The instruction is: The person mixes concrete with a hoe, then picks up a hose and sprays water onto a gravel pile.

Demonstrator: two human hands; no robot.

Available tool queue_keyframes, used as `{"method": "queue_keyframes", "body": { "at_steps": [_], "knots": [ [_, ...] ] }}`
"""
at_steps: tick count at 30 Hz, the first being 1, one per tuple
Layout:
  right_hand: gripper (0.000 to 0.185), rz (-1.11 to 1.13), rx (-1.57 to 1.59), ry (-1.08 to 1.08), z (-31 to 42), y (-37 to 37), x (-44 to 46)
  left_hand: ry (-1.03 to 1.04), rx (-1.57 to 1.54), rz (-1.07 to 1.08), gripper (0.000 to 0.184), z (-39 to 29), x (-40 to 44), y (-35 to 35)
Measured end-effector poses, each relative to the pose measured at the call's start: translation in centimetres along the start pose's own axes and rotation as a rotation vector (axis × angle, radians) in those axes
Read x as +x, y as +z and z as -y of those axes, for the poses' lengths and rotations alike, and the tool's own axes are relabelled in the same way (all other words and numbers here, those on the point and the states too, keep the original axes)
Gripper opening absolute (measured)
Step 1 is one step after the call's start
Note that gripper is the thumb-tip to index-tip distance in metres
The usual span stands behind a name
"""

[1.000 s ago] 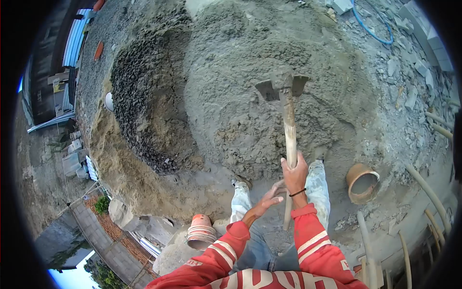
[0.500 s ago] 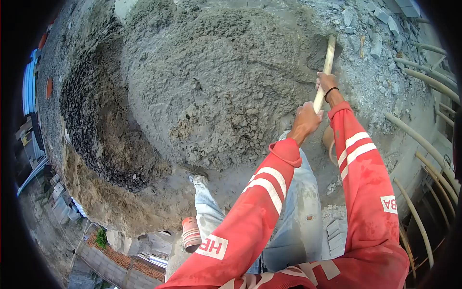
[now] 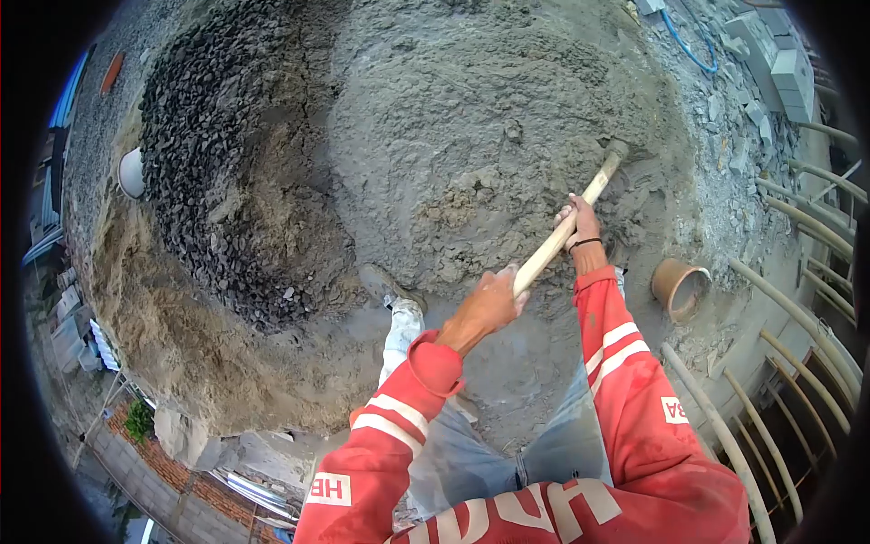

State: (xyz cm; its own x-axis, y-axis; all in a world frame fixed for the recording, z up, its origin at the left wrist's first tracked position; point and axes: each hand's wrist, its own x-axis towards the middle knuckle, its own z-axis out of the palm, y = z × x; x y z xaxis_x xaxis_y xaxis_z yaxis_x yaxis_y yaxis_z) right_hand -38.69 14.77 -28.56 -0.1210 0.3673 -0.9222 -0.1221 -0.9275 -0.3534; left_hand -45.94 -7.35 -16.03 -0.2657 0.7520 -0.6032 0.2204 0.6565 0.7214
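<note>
A hoe with a pale wooden handle (image 3: 555, 247) slants across the view, and its head is sunk in grey wet concrete (image 3: 435, 118), so the blade is mostly hidden. My left hand (image 3: 489, 304) is closed round the handle's near end. Further up the handle, nearer the head, my right hand (image 3: 580, 222) grips it, with a dark band on the wrist. Both hands hang above the near edge of the concrete. A shoe (image 3: 390, 286) of mine stands at that edge, to the left of the hands.
Dark gravel (image 3: 204, 163) and brown sand (image 3: 172, 354) are heaped on the left, with a pale bucket (image 3: 131, 172) beside them. An orange-brown bucket (image 3: 671, 283) stands right of my right arm. Grey blocks (image 3: 792, 82), rubble and wooden poles (image 3: 797, 317) line the right side.
My hands and the hoe have shifted left and nearer to me in view. The handle leans more, and the blade that showed in part is now mostly covered. My view has turned.
</note>
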Motion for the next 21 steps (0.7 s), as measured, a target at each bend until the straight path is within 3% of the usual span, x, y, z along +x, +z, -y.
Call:
{"method": "queue_keyframes", "body": {
  "at_steps": [1,3,7,9,12,14,17,19,21],
  "knots": [
    [0.017,-0.001,0.025,0.025,-2.9,0.6,-2.1,0.056,0.06,-0.051,0.04,2.2,-3.3,-1.5],
    [0.018,-0.017,0.072,0.058,-9.2,2.8,-7.5,-0.056,0.137,0.096,0.043,6.7,-8.1,-6.3],
    [0.024,-0.036,0.127,0.133,-18.3,5.3,-17.3,-0.083,0.318,-0.02,0.042,17.0,-17.7,-8.8],
    [0.025,-0.056,0.106,0.131,-20.9,4.6,-20.1,-0.157,0.284,0.133,0.036,19.1,-22.4,-9.0],
    [0.027,0.002,0.005,0.159,-21.6,4.6,-19.5,-0.188,0.295,0.143,0.027,17.9,-24.6,-7.2],
    [0.028,-0.046,-0.075,0.179,-20.8,4.6,-14.4,-0.33,0.277,-0.045,0.024,16.5,-21.9,-3.6],
    [0.027,-0.007,-0.288,0.048,-13.2,7.3,-6.5,-0.329,0.052,-0.164,0.025,14.5,-12.1,2.4],
    [0.029,0.086,-0.371,-0.101,-6.0,9.6,-4.8,-0.217,-0.128,-0.299,0.026,8.6,-5.4,4.2],
    [0.029,0.234,-0.477,-0.321,1.5,11.7,-5.9,-0.063,-0.095,-0.5,0.022,3.7,0.3,6.4]
  ]
}}
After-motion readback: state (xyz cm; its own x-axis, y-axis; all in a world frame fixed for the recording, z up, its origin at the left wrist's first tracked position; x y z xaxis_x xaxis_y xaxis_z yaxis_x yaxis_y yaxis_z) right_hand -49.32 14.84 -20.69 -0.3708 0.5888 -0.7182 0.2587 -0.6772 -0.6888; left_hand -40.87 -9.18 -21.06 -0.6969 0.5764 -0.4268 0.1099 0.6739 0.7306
